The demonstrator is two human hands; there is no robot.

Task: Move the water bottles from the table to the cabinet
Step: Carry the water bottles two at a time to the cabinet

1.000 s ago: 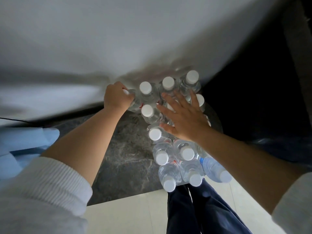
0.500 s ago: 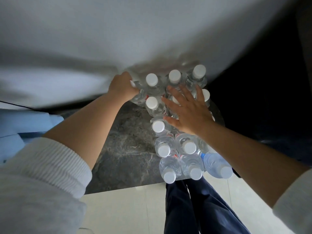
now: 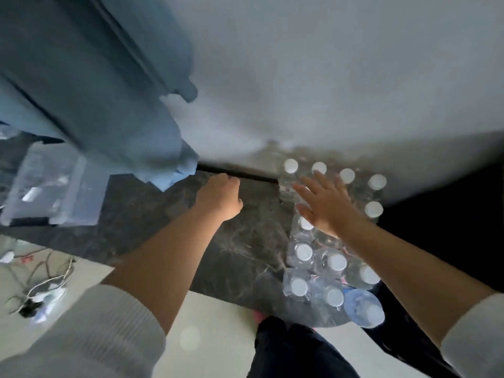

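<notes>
Marble counter [image 3: 245,241] holds water bottles [image 3: 327,263] under right hand [image 3: 324,205].

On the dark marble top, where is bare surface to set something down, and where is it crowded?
Bare marble top lies between the left hand and the water bottles, running to the front edge, and also between the clear plastic box and the left forearm. The right side is packed with bottles under the spread right hand, with no gaps.
</notes>
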